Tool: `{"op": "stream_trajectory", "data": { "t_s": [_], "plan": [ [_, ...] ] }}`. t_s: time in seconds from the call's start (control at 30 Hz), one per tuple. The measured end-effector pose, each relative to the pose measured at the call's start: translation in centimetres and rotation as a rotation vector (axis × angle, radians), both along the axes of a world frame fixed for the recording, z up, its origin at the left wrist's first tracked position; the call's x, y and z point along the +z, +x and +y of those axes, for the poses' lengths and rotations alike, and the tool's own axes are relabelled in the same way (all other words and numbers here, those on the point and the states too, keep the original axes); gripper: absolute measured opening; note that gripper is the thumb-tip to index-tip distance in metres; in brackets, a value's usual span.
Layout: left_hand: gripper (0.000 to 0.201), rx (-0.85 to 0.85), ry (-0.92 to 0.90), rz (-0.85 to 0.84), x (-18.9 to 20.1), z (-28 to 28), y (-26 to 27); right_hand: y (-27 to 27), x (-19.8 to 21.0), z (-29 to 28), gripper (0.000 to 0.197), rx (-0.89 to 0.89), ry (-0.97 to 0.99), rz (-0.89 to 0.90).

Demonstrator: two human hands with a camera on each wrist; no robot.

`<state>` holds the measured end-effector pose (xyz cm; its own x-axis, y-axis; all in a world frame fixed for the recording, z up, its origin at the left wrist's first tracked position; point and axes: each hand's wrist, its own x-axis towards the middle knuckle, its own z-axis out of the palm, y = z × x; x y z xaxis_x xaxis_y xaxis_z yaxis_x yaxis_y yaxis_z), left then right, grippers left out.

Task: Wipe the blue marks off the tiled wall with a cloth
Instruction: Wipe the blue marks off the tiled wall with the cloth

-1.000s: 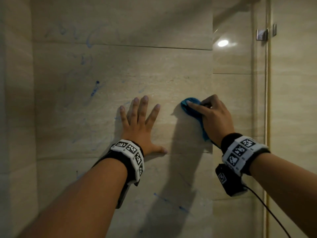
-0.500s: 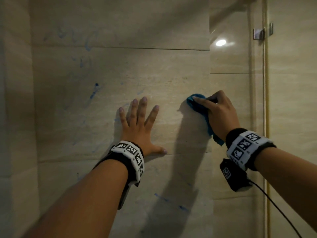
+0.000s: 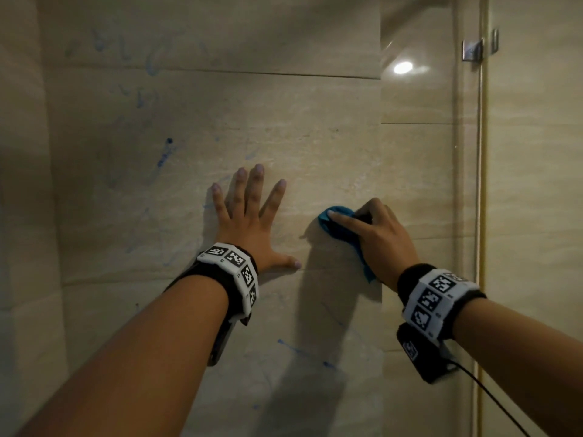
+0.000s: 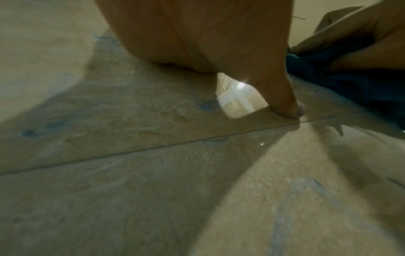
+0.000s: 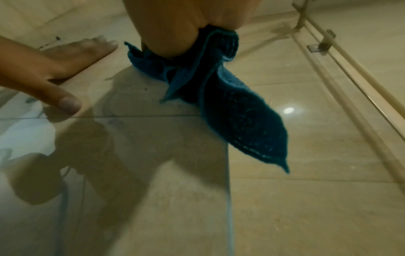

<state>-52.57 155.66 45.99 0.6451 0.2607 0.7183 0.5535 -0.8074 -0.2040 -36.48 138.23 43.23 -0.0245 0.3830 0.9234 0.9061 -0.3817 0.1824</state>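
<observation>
cloth: mostly hidden under right hand | forearms: cut off

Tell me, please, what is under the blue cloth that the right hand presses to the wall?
Under the blue cloth only beige tiled wall shows around its edges. The right hand grips it bunched against the tile, so any blue mark beneath stays covered and cannot be seen.

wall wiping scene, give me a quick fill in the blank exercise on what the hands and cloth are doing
1. The right hand grips a cloth whose colour is ____.
2. The left hand rests flat on the tiled wall with its fingers ____.
3. The cloth is pressed against the wall to the ____ of the left hand.
4. A dark blue mark shows on the wall above and to the ____ of the left hand.

Missing words: blue; spread; right; left
</observation>
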Motion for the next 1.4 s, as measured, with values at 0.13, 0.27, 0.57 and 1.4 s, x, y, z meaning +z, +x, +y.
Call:
{"op": "stream_trajectory", "data": {
  "t_s": [0.13, 0.27, 0.57, 1.4],
  "plan": [
    [0.139, -0.004, 0.006, -0.007, 0.0, 0.1, 0.1, -0.5, 2.0, 1.3, 0.044, 0.028, 0.093, -0.088],
    [0.139, -0.004, 0.011, -0.012, 0.0, 0.3, 0.2, -0.3, 1.8, 2.6, 0.043, 0.052, 0.138, -0.149],
    [0.137, -0.014, 0.028, -0.008, -0.1, 0.3, 0.1, 0.1, -2.1, 1.1, 0.052, 0.155, -0.102, -0.125],
    [0.141, 0.008, 0.05, -0.021, -0.3, 0.5, 0.3, 0.8, 2.4, -1.8, 0.035, 0.074, 0.031, 0.223]
  ]
}}
